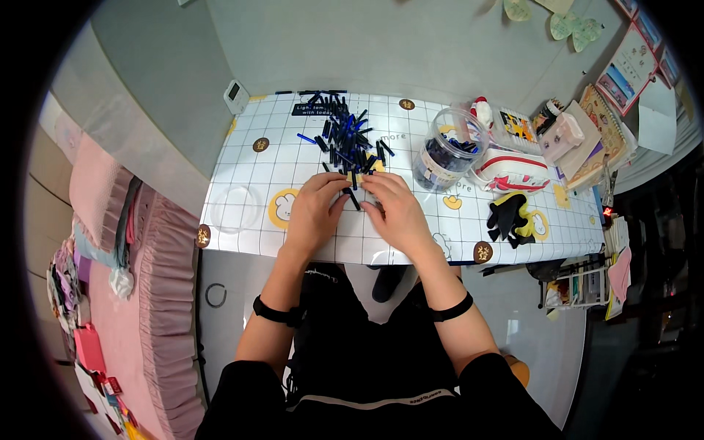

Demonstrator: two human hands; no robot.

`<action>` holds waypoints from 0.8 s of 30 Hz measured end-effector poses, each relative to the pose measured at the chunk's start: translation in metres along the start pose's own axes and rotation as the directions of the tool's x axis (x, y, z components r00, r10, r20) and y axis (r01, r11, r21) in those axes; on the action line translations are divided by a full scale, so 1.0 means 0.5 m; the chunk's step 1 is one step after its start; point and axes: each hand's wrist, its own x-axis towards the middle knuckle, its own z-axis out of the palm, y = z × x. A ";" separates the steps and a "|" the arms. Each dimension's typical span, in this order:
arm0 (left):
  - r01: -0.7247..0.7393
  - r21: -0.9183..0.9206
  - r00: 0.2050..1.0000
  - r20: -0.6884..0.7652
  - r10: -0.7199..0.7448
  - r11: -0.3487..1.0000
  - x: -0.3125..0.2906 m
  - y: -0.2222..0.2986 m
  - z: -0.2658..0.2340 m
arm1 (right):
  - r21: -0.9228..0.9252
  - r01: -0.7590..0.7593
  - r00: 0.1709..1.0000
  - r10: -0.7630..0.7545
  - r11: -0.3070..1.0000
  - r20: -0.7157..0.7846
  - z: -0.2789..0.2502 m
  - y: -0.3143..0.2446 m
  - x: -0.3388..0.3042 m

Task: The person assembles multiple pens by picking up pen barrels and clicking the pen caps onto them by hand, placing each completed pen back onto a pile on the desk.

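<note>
Hands meet at the near edge of the pile: your left hand (315,209) and right hand (396,213) lie fingertip to fingertip on the desk (249,172), pinching one dark blue cartridge (354,198) between them. Behind it lies the heap of blue cartridges (346,139). A clear jar (449,150) holding more lies tipped to your right.

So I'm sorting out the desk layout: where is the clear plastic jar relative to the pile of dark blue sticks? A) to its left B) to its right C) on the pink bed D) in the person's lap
B: the clear jar lies on the table right of the pile of blue sticks, beyond the right hand.
</note>
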 end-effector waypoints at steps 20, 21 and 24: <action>0.060 -0.237 0.998 0.036 -0.053 0.970 0.009 0.015 -0.014 | -0.054 0.016 1.000 -0.015 0.998 0.008 -0.006 -0.008 0.007; 0.082 -0.247 0.996 0.039 -0.075 0.965 0.009 0.016 -0.015 | -0.056 0.008 1.000 -0.009 0.998 0.000 -0.006 -0.008 0.007; 0.026 -0.170 0.996 -0.082 -0.041 0.985 0.006 0.005 -0.011 | -0.064 0.005 1.000 -0.007 0.998 -0.023 -0.004 -0.003 0.007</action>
